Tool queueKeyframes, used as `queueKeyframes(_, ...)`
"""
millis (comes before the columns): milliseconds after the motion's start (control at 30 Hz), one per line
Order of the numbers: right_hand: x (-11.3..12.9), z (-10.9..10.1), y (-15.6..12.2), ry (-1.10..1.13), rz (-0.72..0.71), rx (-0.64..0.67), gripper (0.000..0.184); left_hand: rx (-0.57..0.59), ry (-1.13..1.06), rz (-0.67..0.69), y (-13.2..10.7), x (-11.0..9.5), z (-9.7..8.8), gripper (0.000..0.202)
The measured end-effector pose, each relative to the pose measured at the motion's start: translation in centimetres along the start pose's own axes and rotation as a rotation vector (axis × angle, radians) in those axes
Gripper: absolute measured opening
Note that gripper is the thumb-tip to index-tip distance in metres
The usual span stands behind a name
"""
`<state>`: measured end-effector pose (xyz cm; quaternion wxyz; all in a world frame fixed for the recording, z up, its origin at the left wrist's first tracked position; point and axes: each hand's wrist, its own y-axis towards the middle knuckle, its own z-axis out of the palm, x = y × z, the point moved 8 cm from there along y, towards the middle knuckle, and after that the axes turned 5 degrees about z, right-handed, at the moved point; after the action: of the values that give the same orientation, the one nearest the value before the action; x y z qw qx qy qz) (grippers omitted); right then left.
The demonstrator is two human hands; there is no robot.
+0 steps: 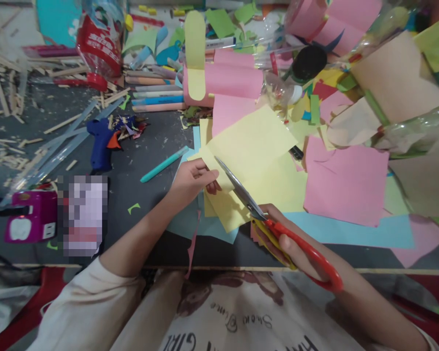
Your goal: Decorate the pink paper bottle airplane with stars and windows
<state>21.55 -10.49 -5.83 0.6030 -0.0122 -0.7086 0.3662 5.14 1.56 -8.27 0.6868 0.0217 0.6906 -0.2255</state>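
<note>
My right hand [292,248] grips a pair of scissors [247,195] by its red and yellow handles. The blades point up and to the left, look closed together and lie across the pale yellow paper [256,134]. My left hand [197,178] is at the paper's left edge, close to the scissor tips. Its thumb and curled fingers pinch the sheet, with some fingertips partly hidden. Under the hands lie more yellow paper [225,209] and light blue sheets [212,231]. A narrow pink paper strip [193,243] hangs at the table's front edge.
Left of my hands are a teal marker [164,164], a blue glue gun [101,144], a purple box [31,217] and scattered sticks [7,90]. Pink paper [346,180] lies to the right. Behind are markers [159,100], a pink paper roll [230,80] and a red-labelled bottle [99,44].
</note>
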Motion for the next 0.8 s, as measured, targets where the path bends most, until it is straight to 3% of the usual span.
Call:
queueKeyframes(200,-1.0,0.7,0.1,0.167,0.061,0.093,0.066,0.032,-0.003,0.022,0.1,0.1,0.1,0.017)
queueKeyframes(433,-1.4,0.7,0.3,0.163,0.062,0.060,0.070,0.046,-0.008,0.016,0.2,0.1,0.2,0.020)
queueKeyframes(800,-1.8,0.7,0.2,0.084,0.121,0.054,0.074,-0.104,-0.097,-0.053,0.5,1.7,-0.7,0.017)
